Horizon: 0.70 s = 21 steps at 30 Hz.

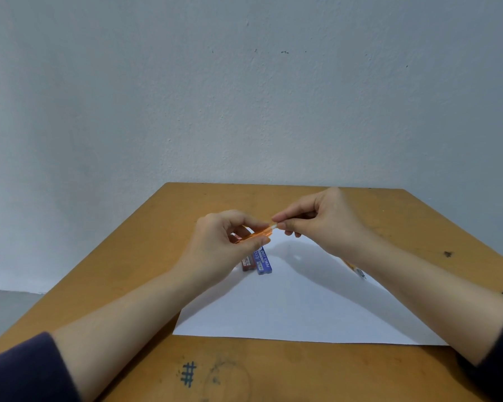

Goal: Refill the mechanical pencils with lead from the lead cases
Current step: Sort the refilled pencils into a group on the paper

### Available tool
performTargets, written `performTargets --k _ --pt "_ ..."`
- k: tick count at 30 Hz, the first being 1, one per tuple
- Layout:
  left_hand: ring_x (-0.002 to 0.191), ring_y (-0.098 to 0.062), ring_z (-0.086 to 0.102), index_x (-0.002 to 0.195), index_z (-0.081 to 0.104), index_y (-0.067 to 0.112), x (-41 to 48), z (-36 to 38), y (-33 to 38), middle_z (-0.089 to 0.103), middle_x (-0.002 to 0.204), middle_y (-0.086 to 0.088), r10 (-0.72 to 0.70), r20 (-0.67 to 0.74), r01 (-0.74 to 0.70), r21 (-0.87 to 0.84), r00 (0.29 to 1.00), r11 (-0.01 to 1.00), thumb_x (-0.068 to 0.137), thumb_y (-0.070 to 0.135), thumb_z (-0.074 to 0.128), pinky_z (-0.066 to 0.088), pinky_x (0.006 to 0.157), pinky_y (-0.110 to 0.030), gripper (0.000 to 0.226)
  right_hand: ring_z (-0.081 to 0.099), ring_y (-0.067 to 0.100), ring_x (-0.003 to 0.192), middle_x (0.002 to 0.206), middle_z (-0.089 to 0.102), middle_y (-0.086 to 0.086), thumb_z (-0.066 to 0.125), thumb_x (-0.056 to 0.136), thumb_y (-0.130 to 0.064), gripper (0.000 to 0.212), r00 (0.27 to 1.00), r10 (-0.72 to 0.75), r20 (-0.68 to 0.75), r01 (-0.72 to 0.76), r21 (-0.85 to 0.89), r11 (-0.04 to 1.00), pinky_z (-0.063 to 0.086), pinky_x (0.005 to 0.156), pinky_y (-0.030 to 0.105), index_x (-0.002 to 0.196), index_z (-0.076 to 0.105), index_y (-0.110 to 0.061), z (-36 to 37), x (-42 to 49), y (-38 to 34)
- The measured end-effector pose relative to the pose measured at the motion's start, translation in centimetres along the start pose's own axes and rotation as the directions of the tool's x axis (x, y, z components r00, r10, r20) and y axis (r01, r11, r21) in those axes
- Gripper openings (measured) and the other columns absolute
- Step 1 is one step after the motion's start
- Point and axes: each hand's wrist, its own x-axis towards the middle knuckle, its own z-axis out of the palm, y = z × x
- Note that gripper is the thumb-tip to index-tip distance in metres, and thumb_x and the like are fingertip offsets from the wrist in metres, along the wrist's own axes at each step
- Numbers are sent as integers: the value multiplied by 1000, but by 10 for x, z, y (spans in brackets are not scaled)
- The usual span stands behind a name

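Seemingly early: left hand (215, 245) grips pencil (257, 234), right hand (323, 224) pinches its white end (273, 226); cases (262, 261) and second pencil (355, 268) lie untouched on paper (302, 300).

From paper (302, 309) ctr: 6 o'clock open, wide way in. 11: red case (246, 264) & blue case (263, 261) side by side. 2: spare pencil (357, 270) under right forearm. 12: left hand (224, 245), right hand (323, 224) hold orange pencil (259, 234) above the counter (273, 369).

I look down on a scuffed wooden table (273, 372) carrying a white sheet of paper (302, 309), an inked hash mark (188, 378) nearest me
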Motion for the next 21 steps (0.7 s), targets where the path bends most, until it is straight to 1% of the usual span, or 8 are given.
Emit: performTargets --k 6,9,12,14,15,17,19,21 --pt "72 -12 65 83 74 29 -1 -1 -1 71 81 7 33 -22 -32 23 999 999 75 16 80 53 64 -30 16 59 2 54 57 67 -8 72 77 3 25 999 -34 6 34 19 999 47 57 14 75 74 -22 4 -3 1" --pt "72 -12 64 85 75 25 -1 -1 -2 72 83 5 31 -22 -31 20 999 999 75 14 79 53 65 -31 15 61 9 58 66 69 2 72 77 4 23 999 -35 18 33 80 996 48 58 17 82 73 -18 4 -1 3" --pt "68 -7 62 85 75 23 -1 0 -1 71 80 5 32 -34 -31 36 999 999 76 15 79 50 61 -24 13 60 13 61 68 68 5 73 77 0 17 999 -9 41 2 178 984 48 59 19 89 72 -11 0 3 7" --pt "67 -5 60 84 75 23 0 0 -1 70 78 7 24 -43 -23 36 999 999 76 15 79 47 60 -19 12 60 13 60 68 68 6 71 82 -7 8 999 34 20 -37 231 972 48 58 20 89 73 -6 -4 7 12" --pt "67 -4 60 84 75 24 0 0 -1 70 78 7 22 -47 -20 34 999 999 76 15 79 46 60 -19 13 60 13 59 69 68 8 69 84 -9 9 998 64 0 -62 242 968 48 56 21 89 73 -3 -5 9 16" --pt "67 -3 59 82 75 27 0 -1 -1 70 78 8 21 -56 -19 34 998 999 76 14 79 46 60 -18 15 59 13 57 70 68 10 67 85 -8 8 993 115 -33 -107 185 977 47 55 22 86 73 -3 -7 12 24" --pt "66 -1 58 81 74 28 0 -1 0 70 78 8 22 -57 -20 37 998 999 76 14 79 46 60 -17 16 59 11 57 69 68 7 67 85 -7 7 990 138 -31 -137 34 990 47 57 24 84 74 -11 -8 13 32" --pt "66 -1 58 82 74 27 0 -1 0 71 78 7 22 -56 -20 46 998 999 76 14 79 46 60 -18 16 58 10 57 69 69 8 71 82 -10 8 985 172 3 -171 -88 981 48 60 26 86 74 -16 -7 15 39"
